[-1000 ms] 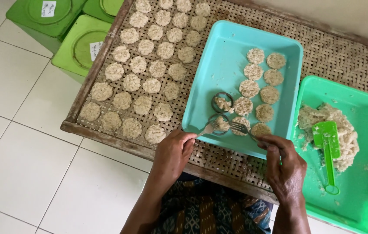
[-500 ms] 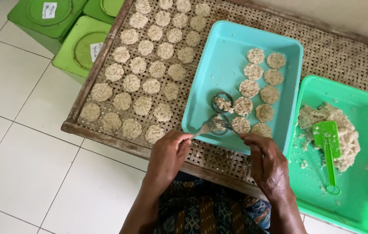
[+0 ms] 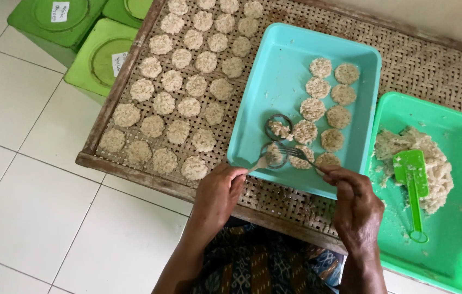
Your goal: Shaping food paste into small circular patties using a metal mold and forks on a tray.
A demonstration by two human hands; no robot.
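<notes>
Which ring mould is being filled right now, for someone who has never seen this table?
Find the turquoise tray on the woven rack. Near its front edge lie two metal rings; it is the nearer ring, the one the fork in the right hand presses into.

Woven rack (image 3: 432, 65): one.
Trays: two, one teal tray (image 3: 274, 76), one green tray (image 3: 459, 239).
Green lidded containers (image 3: 100, 60): three.
Round patties on rack (image 3: 189, 106): about twenty-eight, top row partly cut off.
Round patties in teal tray (image 3: 338, 116): ten loose, two more inside rings.
Metal rings (image 3: 279, 128): two.
Fork (image 3: 299, 155): one.
Pale utensil (image 3: 261, 162): one.
Green spatula (image 3: 413, 185): one.
Heap of mixture (image 3: 440, 179): one.
Hands: two, left hand (image 3: 217, 190), right hand (image 3: 357, 204).
</notes>
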